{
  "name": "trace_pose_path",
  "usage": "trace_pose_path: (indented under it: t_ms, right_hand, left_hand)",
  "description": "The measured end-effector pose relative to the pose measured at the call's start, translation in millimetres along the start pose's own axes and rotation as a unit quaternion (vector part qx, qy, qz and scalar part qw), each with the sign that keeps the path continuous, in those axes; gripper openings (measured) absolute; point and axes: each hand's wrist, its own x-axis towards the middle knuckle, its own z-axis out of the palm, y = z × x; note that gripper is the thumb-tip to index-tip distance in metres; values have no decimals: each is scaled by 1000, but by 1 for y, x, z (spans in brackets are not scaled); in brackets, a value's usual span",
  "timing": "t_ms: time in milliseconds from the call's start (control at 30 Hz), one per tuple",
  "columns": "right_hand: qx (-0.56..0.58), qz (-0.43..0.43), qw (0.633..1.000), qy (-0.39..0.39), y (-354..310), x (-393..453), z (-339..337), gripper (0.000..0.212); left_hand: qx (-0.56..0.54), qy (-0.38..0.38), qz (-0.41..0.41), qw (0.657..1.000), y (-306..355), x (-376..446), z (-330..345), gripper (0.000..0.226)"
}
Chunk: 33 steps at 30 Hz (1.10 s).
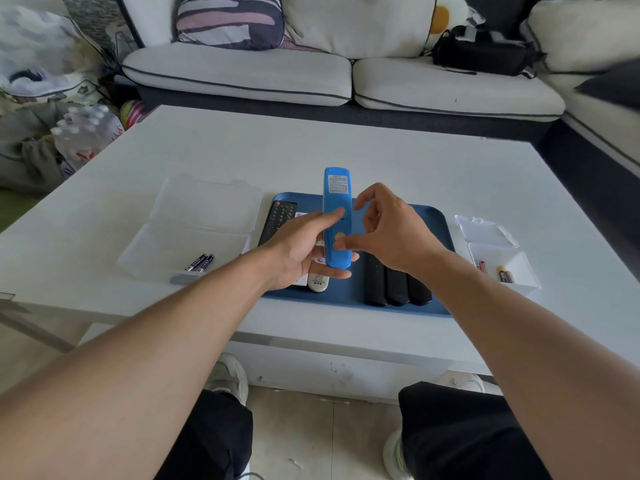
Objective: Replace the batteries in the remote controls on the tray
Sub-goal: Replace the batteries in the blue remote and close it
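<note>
Above the blue tray (434, 223), the left hand (298, 252) held the blue remote (336, 216) back side up, thumb on top and fingers under it, while the right hand (391, 233) touched its near end with bent fingers.

Two bare forearms reach forward from the bottom corners, converging at centre. The left hand (298, 251) is palm-up, thumb lying along the upper face of what it holds (fingers wrapped beneath). The right hand (388, 230) hovers just beside it, fingers curled, thumb tip touching the same item.
</note>
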Motion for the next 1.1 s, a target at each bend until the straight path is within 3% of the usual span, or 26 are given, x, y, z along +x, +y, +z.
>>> trace_pose_path:
  t_ms: [267,367,467,567,667,800,967,1100]
  right_hand:
    - [-24,-8,1000,2,1,0,4,52]
    - [-20,-7,1000,-2,1,-1,3,45]
    - [-25,-8,1000,5,1,-1,3,38]
    - [-28,-13,999,23,2,-1,4,24]
    - [-45,-23,999,6,4,-4,3,16]
    - [-52,-40,997,-32,4,-8,3,20]
    - [-51,-63,993,-88,-1,-17,10,48]
    - [-93,-68,992,-60,-7,-20,20,54]
  left_hand:
    - [28,19,23,999,0,-3,-1,24]
    - [48,62,20,997,1,0,0,31]
    - [-28,108,7,994,1,8,1,45]
    - [-119,108,-20,987,4,11,2,32]
    - [-128,111,-48,984,6,9,0,19]
    - [-102,114,-64,986,1,9,0,37]
    - [-171,124,-75,975,0,7,0,32]
    - [-167,135,-80,973,2,8,2,36]
